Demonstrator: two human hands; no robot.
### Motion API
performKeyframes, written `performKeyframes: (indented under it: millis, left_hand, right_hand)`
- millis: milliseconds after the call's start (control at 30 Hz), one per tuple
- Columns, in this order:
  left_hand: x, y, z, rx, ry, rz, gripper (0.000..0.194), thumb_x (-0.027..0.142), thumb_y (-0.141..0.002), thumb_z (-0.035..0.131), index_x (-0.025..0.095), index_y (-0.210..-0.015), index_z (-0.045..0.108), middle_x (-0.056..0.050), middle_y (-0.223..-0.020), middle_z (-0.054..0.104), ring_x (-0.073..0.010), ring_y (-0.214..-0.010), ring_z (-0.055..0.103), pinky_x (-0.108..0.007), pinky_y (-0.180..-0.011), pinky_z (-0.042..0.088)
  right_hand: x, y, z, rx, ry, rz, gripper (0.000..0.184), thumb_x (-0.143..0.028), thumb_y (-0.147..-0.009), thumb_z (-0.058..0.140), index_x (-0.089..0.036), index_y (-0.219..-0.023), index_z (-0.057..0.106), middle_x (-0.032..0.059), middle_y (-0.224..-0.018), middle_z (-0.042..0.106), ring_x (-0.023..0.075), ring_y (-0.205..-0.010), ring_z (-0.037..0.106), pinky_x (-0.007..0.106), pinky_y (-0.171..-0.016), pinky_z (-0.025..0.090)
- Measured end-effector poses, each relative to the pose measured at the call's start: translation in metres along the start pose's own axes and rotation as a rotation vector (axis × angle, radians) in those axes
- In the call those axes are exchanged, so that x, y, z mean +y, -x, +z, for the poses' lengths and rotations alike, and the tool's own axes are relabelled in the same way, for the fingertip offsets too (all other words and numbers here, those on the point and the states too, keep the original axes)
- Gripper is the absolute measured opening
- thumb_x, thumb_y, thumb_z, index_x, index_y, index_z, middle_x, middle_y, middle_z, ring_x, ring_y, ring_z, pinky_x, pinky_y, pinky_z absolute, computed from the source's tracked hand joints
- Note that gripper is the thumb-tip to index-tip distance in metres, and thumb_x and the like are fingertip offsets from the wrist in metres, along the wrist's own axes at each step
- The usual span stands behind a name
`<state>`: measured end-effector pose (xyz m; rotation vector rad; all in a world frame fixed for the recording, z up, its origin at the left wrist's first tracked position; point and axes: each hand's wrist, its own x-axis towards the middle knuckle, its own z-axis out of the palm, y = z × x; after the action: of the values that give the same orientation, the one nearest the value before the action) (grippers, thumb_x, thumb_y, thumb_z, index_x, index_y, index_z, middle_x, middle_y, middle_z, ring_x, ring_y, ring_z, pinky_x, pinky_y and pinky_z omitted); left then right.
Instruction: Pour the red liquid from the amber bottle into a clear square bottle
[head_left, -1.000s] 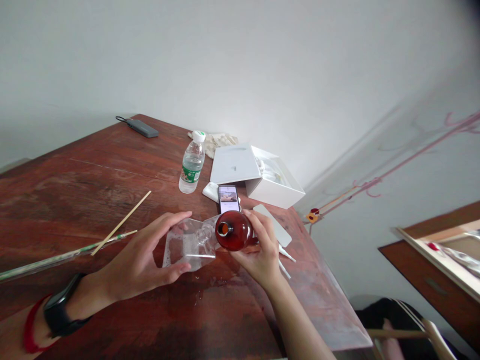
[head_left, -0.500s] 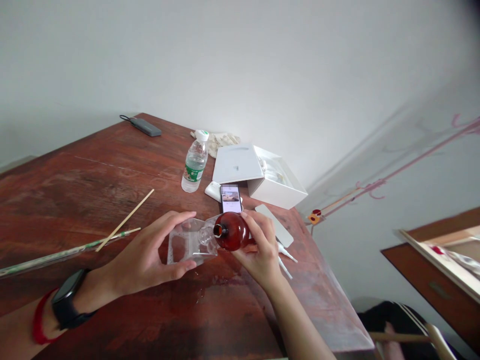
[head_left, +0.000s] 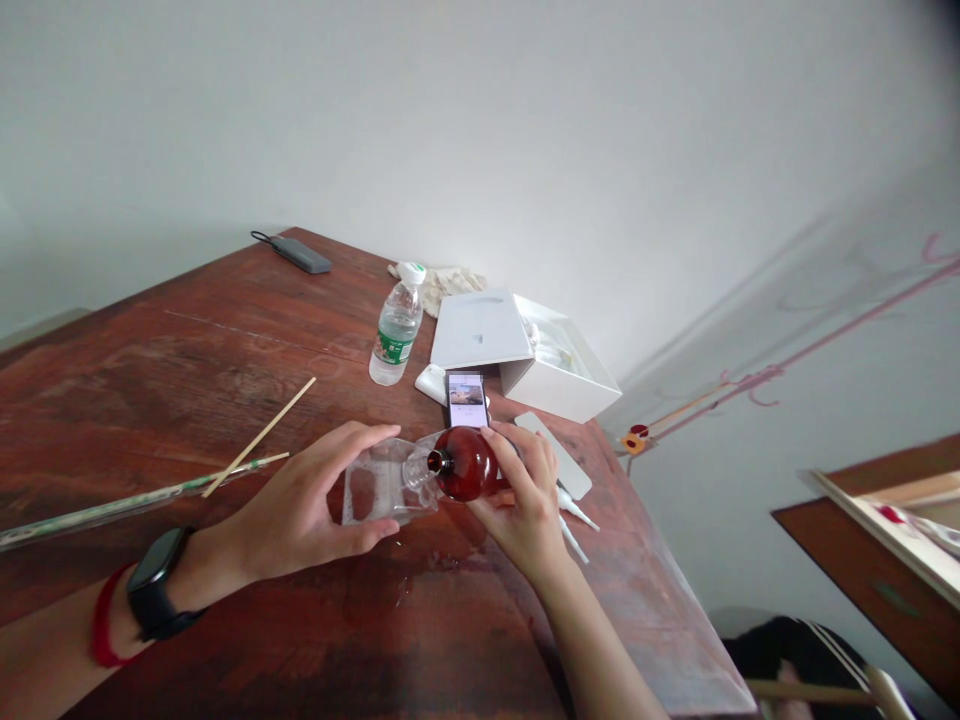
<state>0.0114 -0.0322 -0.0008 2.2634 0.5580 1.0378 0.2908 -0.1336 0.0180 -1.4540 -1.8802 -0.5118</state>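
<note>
With thumb and fingers on opposite sides, my left hand (head_left: 322, 500) grips a clear plastic container (head_left: 379, 485) that has bubbles and liquid inside. My right hand (head_left: 529, 500) is wrapped round a brown bottle (head_left: 466, 465), which tilts so its uncapped mouth points left over the container. Whether liquid is flowing out cannot be made out. Just beyond the bottle a phone (head_left: 467, 400) leans with its screen lit. Two white nozzle tips (head_left: 577, 510) and a pale flat strip (head_left: 559, 455) lie beside my right hand. Wet spots show on the table below the container.
On the wooden table (head_left: 225, 330) stand a water bottle (head_left: 397, 325) and a white box (head_left: 559, 390) with its lid (head_left: 480, 330). A thin stick (head_left: 259, 437) crosses a wrapped chopstick pack (head_left: 150, 502) at left. A grey device (head_left: 300, 253) lies near the back edge, against the wall.
The whole view has shifted slightly, moving things a little to the right. Both hands keep their holds, and the brown bottle stays tilted over the clear container.
</note>
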Motion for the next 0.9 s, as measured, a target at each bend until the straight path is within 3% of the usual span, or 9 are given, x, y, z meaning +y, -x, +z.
performKeyframes:
  millis: [300, 533, 900]
  left_hand:
    - [0.0027, 0.0, -0.0021, -0.022, -0.017, -0.018, 0.07, 0.049, -0.092, 0.082, 0.025, -0.153, 0.057, -0.012, -0.144, 0.072, -0.0323, -0.126, 0.074, -0.044, -0.112, 0.06]
    - [0.0066, -0.0008, -0.0029, -0.024, -0.027, -0.041, 0.069, 0.051, -0.091, 0.082, 0.026, -0.151, 0.058, -0.011, -0.143, 0.073, -0.0321, -0.125, 0.074, -0.045, -0.113, 0.059]
    - [0.0046, -0.0006, -0.0033, -0.03, -0.009, -0.013, 0.068, 0.048, -0.092, 0.084, 0.024, -0.151, 0.058, -0.011, -0.142, 0.073, -0.0309, -0.125, 0.074, -0.042, -0.113, 0.059]
  right_hand:
    - [-0.0019, 0.0001, -0.0021, -0.008, 0.028, -0.013, 0.064, -0.021, -0.096, 0.077, -0.037, -0.154, 0.056, 0.0118, -0.138, 0.068, 0.0377, -0.127, 0.066, 0.064, -0.117, 0.044]
    - [-0.0021, 0.0019, -0.0043, -0.037, 0.065, -0.005, 0.061, -0.023, -0.096, 0.078, -0.037, -0.151, 0.058, 0.0116, -0.14, 0.069, 0.0388, -0.132, 0.066, 0.07, -0.126, 0.032]
    - [-0.0012, 0.0027, -0.0062, -0.045, 0.08, -0.022, 0.061, -0.022, -0.096, 0.077, -0.038, -0.152, 0.057, 0.0114, -0.143, 0.068, 0.0388, -0.133, 0.064, 0.07, -0.127, 0.029]
